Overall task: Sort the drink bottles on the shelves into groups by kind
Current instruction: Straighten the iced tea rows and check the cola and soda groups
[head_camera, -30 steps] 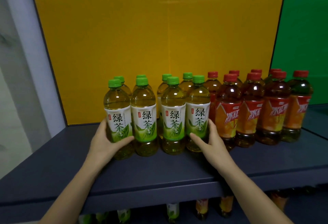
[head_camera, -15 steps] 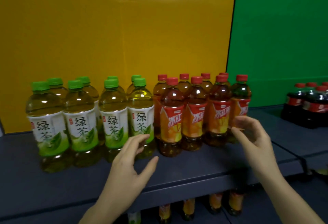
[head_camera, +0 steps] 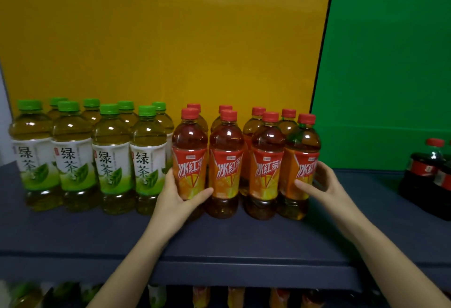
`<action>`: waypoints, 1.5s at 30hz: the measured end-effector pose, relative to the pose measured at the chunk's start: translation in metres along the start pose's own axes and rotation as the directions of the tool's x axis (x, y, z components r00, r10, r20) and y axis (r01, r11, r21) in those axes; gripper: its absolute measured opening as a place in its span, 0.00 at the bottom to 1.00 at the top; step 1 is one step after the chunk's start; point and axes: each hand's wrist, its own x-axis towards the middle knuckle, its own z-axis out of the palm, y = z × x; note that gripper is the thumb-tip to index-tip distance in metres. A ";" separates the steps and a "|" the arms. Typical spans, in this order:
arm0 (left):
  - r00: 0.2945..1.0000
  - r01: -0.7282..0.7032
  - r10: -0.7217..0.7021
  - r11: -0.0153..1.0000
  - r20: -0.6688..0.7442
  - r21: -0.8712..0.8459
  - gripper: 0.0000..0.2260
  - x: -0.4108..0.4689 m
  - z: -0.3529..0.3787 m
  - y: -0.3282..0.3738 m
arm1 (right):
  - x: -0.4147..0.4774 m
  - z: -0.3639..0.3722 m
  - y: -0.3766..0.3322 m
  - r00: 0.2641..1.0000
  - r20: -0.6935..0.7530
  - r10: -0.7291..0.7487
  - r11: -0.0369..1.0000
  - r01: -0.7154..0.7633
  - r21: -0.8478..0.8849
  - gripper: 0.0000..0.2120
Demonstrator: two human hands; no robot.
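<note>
Upright red-tea bottles stand at twelve o'clock; left hand grips the leftmost bottle, right hand clasps the rightmost bottle.

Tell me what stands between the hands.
In the head view, two red tea bottles stand between the left hand, on the leftmost red bottle, and the right hand, on the rightmost red bottle.

I see eight green-capped green tea bottles standing upright in two rows at the left of the shelf. Just beside them stand eight red-capped, orange-labelled iced tea bottles, likewise in two rows. My left hand grips their front-left bottle and my right hand their front-right bottle. Dark cola bottles stand well apart on the right.
</note>
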 end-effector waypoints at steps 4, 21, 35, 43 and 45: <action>0.996 0.053 -0.054 0.999 -0.075 -0.011 0.38 0.011 0.004 -0.001 | 0.017 0.001 0.004 0.995 0.099 0.017 0.995 -0.027 0.095 0.44; 0.998 0.016 -0.023 0.992 -0.058 -0.125 0.38 0.031 0.008 0.004 | 0.029 0.016 0.010 0.980 0.164 -0.111 0.968 0.069 0.241 0.44; 0.998 0.019 -0.026 0.992 -0.053 -0.127 0.37 0.031 0.009 -0.001 | 0.027 0.020 0.011 0.981 0.157 -0.112 0.971 0.075 0.226 0.43; 0.998 0.013 -0.019 0.993 -0.057 -0.115 0.35 0.032 0.010 -0.004 | 0.025 0.020 0.010 0.980 0.165 -0.107 0.979 0.075 0.188 0.44; 0.998 0.010 -0.016 0.994 -0.057 -0.109 0.36 0.031 0.010 -0.004 | 0.023 0.019 0.007 0.979 0.181 -0.090 0.985 0.061 0.159 0.42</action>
